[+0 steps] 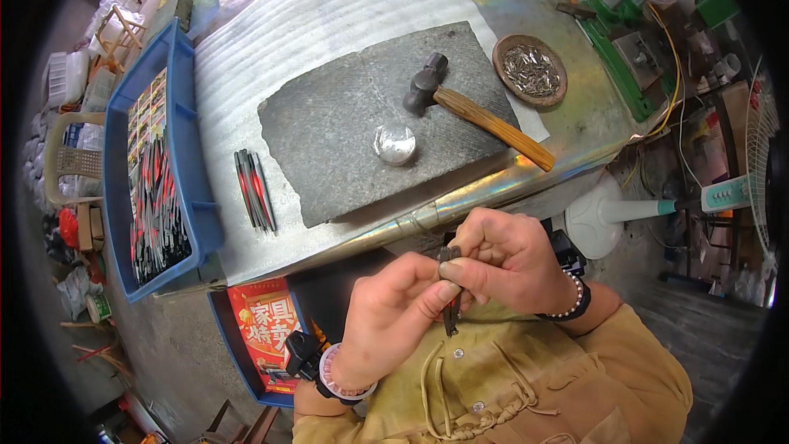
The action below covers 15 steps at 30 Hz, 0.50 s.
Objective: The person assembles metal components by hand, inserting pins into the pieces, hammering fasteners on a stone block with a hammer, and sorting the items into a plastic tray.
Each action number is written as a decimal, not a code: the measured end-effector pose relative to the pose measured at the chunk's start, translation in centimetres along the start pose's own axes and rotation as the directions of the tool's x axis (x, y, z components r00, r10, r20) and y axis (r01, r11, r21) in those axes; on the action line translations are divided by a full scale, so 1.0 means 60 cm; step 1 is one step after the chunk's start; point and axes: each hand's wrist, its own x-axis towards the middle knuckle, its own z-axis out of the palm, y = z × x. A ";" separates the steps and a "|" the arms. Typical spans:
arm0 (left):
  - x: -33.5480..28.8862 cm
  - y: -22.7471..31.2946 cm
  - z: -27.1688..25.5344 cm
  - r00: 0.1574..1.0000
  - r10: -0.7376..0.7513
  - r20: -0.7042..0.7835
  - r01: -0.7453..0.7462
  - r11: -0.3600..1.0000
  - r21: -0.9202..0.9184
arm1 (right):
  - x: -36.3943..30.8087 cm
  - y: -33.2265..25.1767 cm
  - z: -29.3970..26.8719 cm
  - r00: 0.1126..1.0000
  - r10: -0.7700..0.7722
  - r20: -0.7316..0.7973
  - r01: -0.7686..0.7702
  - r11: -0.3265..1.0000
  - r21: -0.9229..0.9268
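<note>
Close to my body, in front of the table's near edge, both hands meet around a slender dark piece (451, 314) with a little red on it. My left hand (386, 316) pinches it from the left between thumb and fingers. From the right, my right hand (509, 259) grips its upper part, thumb against the left thumb. The fingers cover much of the piece, so its exact kind is hidden. Similar slim black-and-red pieces (256, 189) lie side by side on the white foam sheet (329, 20), left of a grey stone slab (329, 140).
On the slab rest a wooden-handled hammer (485, 122) and a clear round object (395, 143). A brown bowl (561, 86) holds small metal pins. A blue bin (205, 222) full of black-and-red pieces stands left. Green machinery (612, 62) is at right, near a white fan (596, 218).
</note>
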 end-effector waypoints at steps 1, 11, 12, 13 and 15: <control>-0.001 -0.001 0.001 1.000 0.021 0.001 -0.021 0.999 -0.028 | 0.000 0.000 -0.002 0.999 -0.033 0.027 0.034 0.998 -0.060; 0.009 0.003 0.000 0.971 -0.231 0.064 0.238 0.956 -0.170 | 0.010 0.005 -0.007 0.985 0.170 0.017 -0.171 0.975 0.142; 0.014 0.001 -0.005 0.962 -0.257 0.091 0.270 0.945 -0.183 | 0.014 0.009 -0.008 0.983 0.181 0.022 -0.182 0.973 0.145; 0.019 -0.001 -0.006 0.958 -0.273 0.092 0.287 0.934 -0.213 | 0.020 0.011 -0.011 0.979 0.205 0.007 -0.203 0.963 0.178; 0.029 -0.002 -0.006 0.950 -0.292 0.109 0.311 0.905 -0.290 | 0.027 0.020 -0.018 0.965 0.260 -0.014 -0.250 0.938 0.242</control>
